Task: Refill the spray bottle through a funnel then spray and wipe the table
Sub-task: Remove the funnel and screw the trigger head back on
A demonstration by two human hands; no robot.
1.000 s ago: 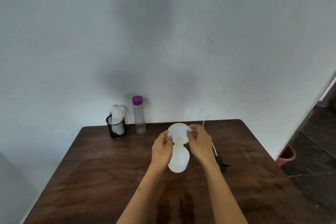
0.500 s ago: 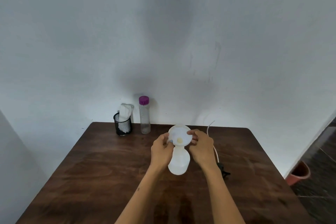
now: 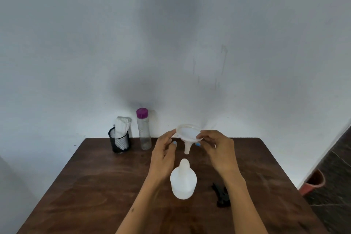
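Right hand (image 3: 218, 150) grip pinching funnel (image 3: 188, 135) rim, left hand (image 3: 163, 155) grip loose, fingertips at rim, bottle (image 3: 183, 181) below on surface (image 3: 95, 186)

A plain room in what looked like a home, set up around one wooden worktop.

A dark brown wooden worktop (image 3: 91, 186) stood pushed against a bare, pale painted wall (image 3: 76, 43) that carried faint streaks and scuffs. At the far left of the worktop a black mesh cup (image 3: 119, 143) held a white cloth (image 3: 122, 126), and just beside it stood a clear bottle with a purple cap (image 3: 143, 129): ordinary household items. To the right, dark stone-like floor tiles (image 3: 334, 169) showed past the worktop's edge, with a reddish pot or bucket (image 3: 313, 182) standing on them near the foot of the wall. Nothing visible marked it as a shop, lab or office.
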